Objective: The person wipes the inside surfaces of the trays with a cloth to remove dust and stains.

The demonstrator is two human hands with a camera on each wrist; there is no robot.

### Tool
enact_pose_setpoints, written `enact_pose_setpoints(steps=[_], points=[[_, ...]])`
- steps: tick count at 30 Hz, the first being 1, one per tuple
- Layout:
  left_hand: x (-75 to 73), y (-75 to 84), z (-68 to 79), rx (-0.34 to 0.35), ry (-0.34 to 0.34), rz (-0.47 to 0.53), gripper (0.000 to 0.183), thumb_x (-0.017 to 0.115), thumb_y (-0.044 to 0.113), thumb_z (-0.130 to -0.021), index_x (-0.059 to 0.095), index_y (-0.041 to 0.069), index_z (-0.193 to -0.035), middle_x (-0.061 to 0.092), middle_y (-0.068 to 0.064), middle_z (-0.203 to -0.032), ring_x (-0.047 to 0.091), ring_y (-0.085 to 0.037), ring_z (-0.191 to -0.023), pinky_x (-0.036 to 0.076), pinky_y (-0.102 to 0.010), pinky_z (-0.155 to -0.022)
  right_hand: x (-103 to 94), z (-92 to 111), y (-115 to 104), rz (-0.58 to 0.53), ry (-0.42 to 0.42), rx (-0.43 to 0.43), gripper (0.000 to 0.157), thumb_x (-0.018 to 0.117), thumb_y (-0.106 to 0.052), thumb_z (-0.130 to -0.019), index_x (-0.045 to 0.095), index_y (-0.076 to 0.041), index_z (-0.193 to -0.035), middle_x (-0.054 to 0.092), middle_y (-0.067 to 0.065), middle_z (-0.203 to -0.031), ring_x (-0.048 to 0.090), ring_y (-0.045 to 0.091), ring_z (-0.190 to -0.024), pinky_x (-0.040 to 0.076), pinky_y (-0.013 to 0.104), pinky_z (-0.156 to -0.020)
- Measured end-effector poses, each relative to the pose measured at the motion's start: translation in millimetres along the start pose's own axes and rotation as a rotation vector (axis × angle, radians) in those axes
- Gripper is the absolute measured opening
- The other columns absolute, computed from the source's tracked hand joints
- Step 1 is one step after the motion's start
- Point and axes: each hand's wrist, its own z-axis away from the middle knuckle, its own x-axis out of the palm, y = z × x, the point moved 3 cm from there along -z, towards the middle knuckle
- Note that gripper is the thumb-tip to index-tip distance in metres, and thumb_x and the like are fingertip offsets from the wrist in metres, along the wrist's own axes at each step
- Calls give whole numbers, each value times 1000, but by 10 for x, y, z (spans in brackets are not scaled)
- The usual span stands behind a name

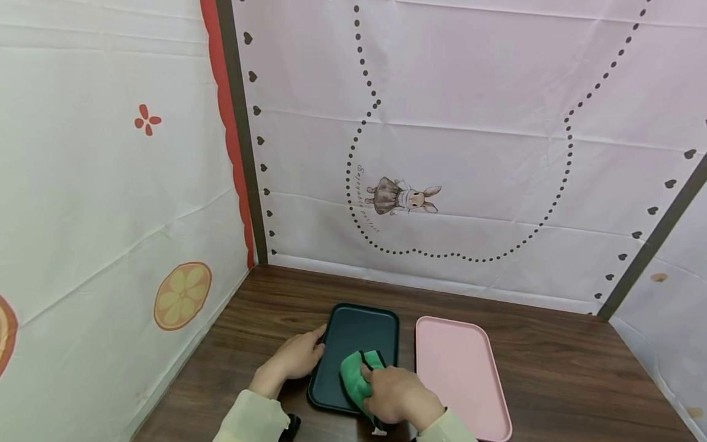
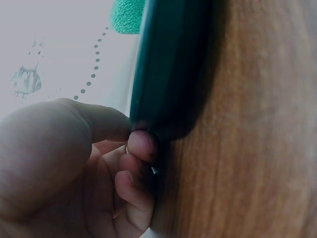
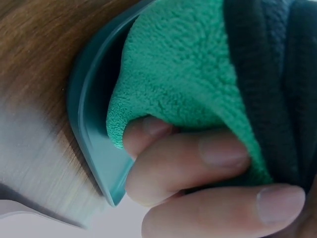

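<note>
A dark teal tray (image 1: 361, 328) lies on the wooden table, its long sides running away from me. At its left edge my left hand (image 1: 295, 356) holds the rim; the left wrist view shows the thumb and curled fingers (image 2: 141, 146) meeting at the tray's side (image 2: 163, 64). My right hand (image 1: 394, 393) grips a folded green towel (image 1: 353, 371) with dark edging over the tray's near right part. Close up, the towel (image 3: 173, 74) is fuzzy, and curled fingers (image 3: 188, 163) hold it inside the tray's raised rim (image 3: 81, 104). Part of the towel is hidden behind the right hand.
A pink tray (image 1: 458, 368) lies to the right of the teal one, with a narrow strip of table between them. Behind the wooden table (image 1: 558, 362) hangs a printed cloth (image 1: 469, 172), and another cloth (image 1: 110, 196) hangs along the left side.
</note>
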Motion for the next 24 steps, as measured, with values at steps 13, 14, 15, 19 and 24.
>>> enact_pose_setpoints(steps=[13,14,15,19,24], points=[[4,9,12,-11,-1,6,54,51,20,-109,39,10,-161,67,-4,-84,53,-16,-60,49,-40,-77,1,39,25,14,41,21,61,70,-35,-94,57,-15,-150,75,11,-96,71,26,-90,56,42,-65],[6,11,13,-11,-4,6,54,50,20,-109,38,10,-161,63,-2,-78,51,-16,-57,48,-39,-75,2,41,26,12,43,24,60,70,-35,-94,57,-15,-150,74,11,-92,70,24,-86,56,41,-63],[6,13,13,-10,-8,6,54,50,21,-110,37,10,-161,60,-1,-73,50,-16,-54,47,-37,-73,3,43,27,7,44,27,60,70,-35,-95,57,-15,-150,72,10,-87,68,22,-81,55,41,-62],[2,21,10,-4,-13,8,55,49,21,-110,36,9,-162,57,1,-68,47,-14,-51,45,-35,-67,3,48,28,-2,58,27,60,70,-34,-94,58,-14,-150,66,7,-77,60,18,-71,51,38,-58],[-11,21,9,-3,-18,15,55,48,21,-110,35,8,-162,55,1,-63,45,-13,-49,43,-32,-62,-10,27,31,6,77,25,61,70,-33,-94,58,-13,-149,75,11,-95,63,19,-73,53,39,-59]])
